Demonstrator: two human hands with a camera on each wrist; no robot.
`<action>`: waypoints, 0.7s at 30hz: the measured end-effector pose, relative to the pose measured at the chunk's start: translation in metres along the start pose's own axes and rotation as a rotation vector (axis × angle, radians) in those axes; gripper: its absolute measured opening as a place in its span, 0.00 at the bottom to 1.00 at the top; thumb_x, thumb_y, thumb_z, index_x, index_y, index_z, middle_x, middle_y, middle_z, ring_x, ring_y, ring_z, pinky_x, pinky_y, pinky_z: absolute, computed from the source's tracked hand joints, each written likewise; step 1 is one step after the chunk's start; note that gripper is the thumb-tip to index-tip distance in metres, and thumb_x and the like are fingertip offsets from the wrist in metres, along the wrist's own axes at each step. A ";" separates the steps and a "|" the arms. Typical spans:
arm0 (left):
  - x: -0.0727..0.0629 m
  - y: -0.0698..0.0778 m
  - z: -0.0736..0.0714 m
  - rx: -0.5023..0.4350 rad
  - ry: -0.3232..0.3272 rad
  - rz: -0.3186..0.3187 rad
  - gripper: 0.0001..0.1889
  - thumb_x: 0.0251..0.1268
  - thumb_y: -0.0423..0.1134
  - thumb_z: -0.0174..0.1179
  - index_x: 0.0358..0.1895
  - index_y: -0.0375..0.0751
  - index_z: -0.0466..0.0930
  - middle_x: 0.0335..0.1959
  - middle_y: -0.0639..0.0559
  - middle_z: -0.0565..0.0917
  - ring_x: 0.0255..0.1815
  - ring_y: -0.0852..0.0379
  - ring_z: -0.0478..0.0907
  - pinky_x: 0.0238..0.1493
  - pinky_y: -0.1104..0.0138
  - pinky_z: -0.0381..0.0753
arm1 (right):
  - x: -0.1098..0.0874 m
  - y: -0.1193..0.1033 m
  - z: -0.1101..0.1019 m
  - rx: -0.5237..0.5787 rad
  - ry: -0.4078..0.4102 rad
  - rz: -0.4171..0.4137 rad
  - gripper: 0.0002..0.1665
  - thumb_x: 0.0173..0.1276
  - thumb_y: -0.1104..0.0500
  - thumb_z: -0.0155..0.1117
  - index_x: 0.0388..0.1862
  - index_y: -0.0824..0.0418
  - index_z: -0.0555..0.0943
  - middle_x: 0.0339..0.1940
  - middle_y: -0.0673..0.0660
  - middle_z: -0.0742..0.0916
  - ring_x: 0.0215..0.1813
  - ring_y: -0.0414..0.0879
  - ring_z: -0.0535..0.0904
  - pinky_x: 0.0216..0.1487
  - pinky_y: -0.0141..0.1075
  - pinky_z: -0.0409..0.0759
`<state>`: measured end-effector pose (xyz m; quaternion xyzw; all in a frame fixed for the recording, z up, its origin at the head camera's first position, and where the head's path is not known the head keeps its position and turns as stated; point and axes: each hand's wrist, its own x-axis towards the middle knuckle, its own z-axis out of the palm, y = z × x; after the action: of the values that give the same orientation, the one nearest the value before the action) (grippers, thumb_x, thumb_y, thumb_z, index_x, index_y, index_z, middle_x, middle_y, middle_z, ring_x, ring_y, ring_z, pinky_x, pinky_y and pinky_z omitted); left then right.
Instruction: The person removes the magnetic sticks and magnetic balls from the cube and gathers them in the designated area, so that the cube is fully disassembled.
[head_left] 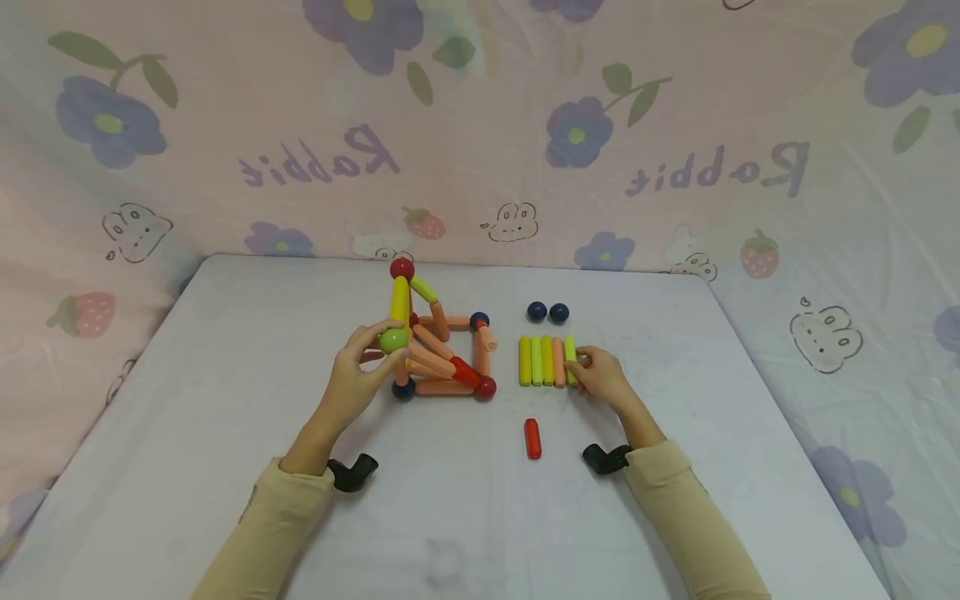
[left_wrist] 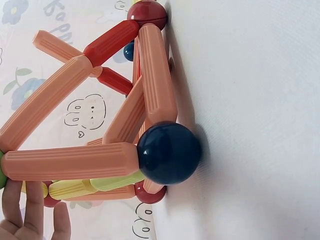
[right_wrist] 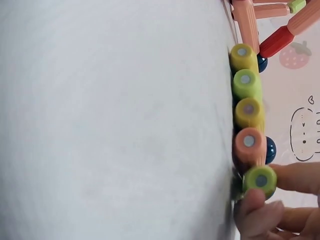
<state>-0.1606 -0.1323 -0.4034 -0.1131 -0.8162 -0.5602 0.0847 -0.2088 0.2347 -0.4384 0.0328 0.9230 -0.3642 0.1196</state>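
Note:
My left hand pinches a green ball at an upper near corner of a magnetic stick-and-ball frame. From that ball a yellow stick runs to a raised red ball. In the left wrist view a peach stick links the green ball to a dark blue ball on the table. My right hand has thumb and fingers on a light green magnetic stick, the rightmost of a row. Beside it lies a peach stick.
Further left in the row lie yellow and green sticks. Two dark blue balls sit behind the row, and a single red stick lies in front. Low peach sticks and a red corner ball form the frame's base.

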 end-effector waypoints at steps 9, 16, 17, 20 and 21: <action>0.000 0.000 0.000 -0.008 -0.003 0.000 0.22 0.65 0.35 0.61 0.62 0.40 0.73 0.49 0.40 0.75 0.48 0.68 0.69 0.61 0.49 0.75 | 0.000 0.000 -0.002 -0.083 -0.002 -0.023 0.30 0.73 0.55 0.55 0.65 0.75 0.68 0.34 0.65 0.84 0.23 0.41 0.76 0.27 0.30 0.73; 0.001 0.001 0.000 -0.008 -0.001 0.011 0.22 0.65 0.34 0.61 0.62 0.40 0.73 0.49 0.39 0.75 0.47 0.69 0.69 0.61 0.48 0.75 | -0.011 -0.021 -0.002 -0.159 0.124 -0.171 0.25 0.69 0.58 0.59 0.59 0.73 0.74 0.35 0.65 0.82 0.29 0.47 0.73 0.27 0.29 0.68; 0.001 0.001 0.000 -0.007 0.000 0.011 0.22 0.65 0.34 0.61 0.62 0.39 0.73 0.49 0.39 0.76 0.47 0.70 0.69 0.61 0.47 0.75 | -0.013 -0.026 -0.001 -0.136 0.124 -0.199 0.24 0.68 0.59 0.60 0.59 0.73 0.74 0.34 0.65 0.82 0.28 0.47 0.74 0.26 0.28 0.69; 0.000 0.000 -0.001 -0.007 0.001 0.009 0.22 0.65 0.34 0.61 0.62 0.39 0.73 0.49 0.39 0.76 0.47 0.70 0.69 0.61 0.48 0.75 | -0.018 -0.043 0.004 -0.077 0.117 -0.281 0.22 0.67 0.61 0.62 0.57 0.72 0.76 0.34 0.64 0.82 0.29 0.46 0.75 0.25 0.26 0.70; 0.000 0.000 -0.001 -0.006 0.001 0.008 0.22 0.65 0.34 0.61 0.62 0.39 0.73 0.49 0.39 0.76 0.47 0.70 0.69 0.61 0.48 0.75 | -0.019 -0.048 0.006 -0.064 0.113 -0.307 0.22 0.67 0.61 0.62 0.56 0.71 0.76 0.33 0.64 0.82 0.30 0.46 0.75 0.25 0.26 0.71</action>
<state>-0.1606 -0.1329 -0.4028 -0.1165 -0.8139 -0.5625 0.0868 -0.1962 0.1961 -0.4060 -0.0919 0.9335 -0.3464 0.0117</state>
